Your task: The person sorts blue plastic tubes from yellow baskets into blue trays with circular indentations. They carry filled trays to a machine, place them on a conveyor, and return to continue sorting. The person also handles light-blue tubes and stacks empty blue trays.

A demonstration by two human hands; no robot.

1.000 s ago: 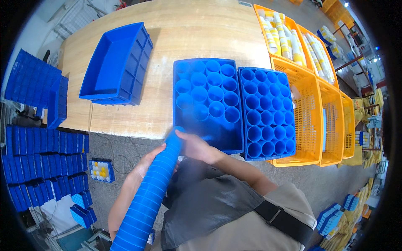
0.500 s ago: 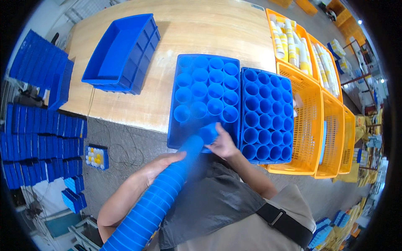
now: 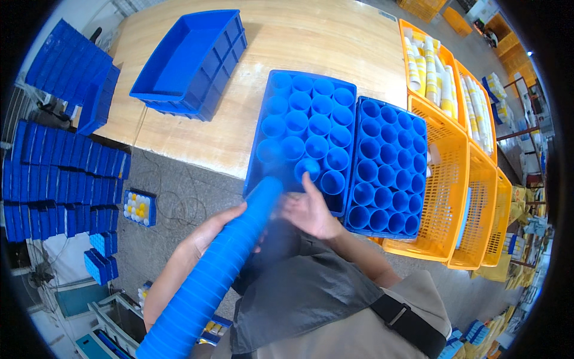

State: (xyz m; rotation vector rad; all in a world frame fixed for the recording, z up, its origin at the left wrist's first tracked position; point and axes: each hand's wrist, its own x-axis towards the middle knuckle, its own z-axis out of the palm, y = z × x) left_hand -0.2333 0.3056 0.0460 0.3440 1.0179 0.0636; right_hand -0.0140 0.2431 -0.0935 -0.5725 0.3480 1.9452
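A long stack of nested blue tapered cups (image 3: 206, 275) slants up from the lower left, with my left hand (image 3: 218, 227) wrapped round its upper part. Close to the stack's upper end, my right hand (image 3: 311, 212) is open, its thumb raised and fingers apart. Its thumb tip is by a blue cup (image 3: 307, 170) at the front of the middle blue crate (image 3: 254, 170). Rows of open-topped blue cups fill most of that crate. The front left corner is blurred and partly hidden behind the stack.
Against the crate's right side stands another blue crate (image 3: 357, 161) full of cups. An empty blue bin (image 3: 209, 78) sits on the wooden table (image 3: 335, 36). Orange baskets (image 3: 439, 179) line the right, some holding white-and-yellow tubes (image 3: 430, 69). Blue crates (image 3: 66, 155) are stacked at left.
My right hand has let go of the cup it held, and cups now stand in the crate's front row. The left hand still grips the stack. The whole view has shifted slightly.
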